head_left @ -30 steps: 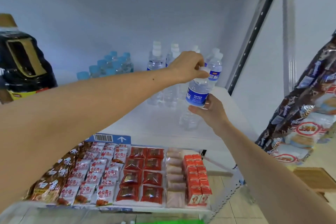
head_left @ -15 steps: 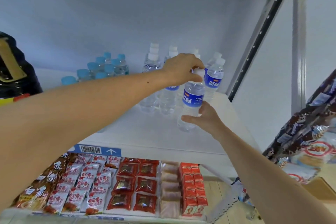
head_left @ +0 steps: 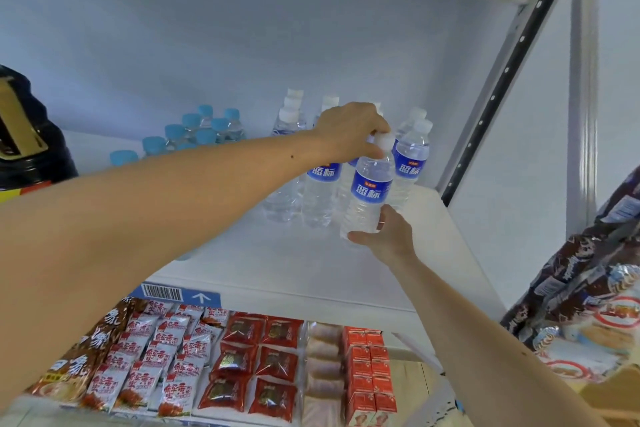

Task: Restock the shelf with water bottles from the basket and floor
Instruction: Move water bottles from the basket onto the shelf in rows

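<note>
A clear water bottle (head_left: pixel 370 191) with a blue label and white cap stands upright on the white shelf (head_left: pixel 284 267), at the front of a group of like bottles (head_left: pixel 318 184). My left hand (head_left: pixel 349 130) reaches over from the left and pinches its cap. My right hand (head_left: pixel 389 236) grips the bottle's base from the front, thumb curled under it. More white-capped bottles (head_left: pixel 414 152) stand just behind and to the right.
Small blue-capped bottles (head_left: pixel 204 128) cluster at the back left of the shelf. A dark jug (head_left: pixel 31 152) stands at far left. Snack packets (head_left: pixel 156 354) and red boxes (head_left: pixel 367 374) fill the lower shelf. Hanging snack bags (head_left: pixel 595 284) crowd the right; a black upright (head_left: pixel 498 94) bounds the shelf.
Both hands have carried the bottle from a tilt above the shelf down to upright on the shelf by the other bottles. The view has shifted up slightly.
</note>
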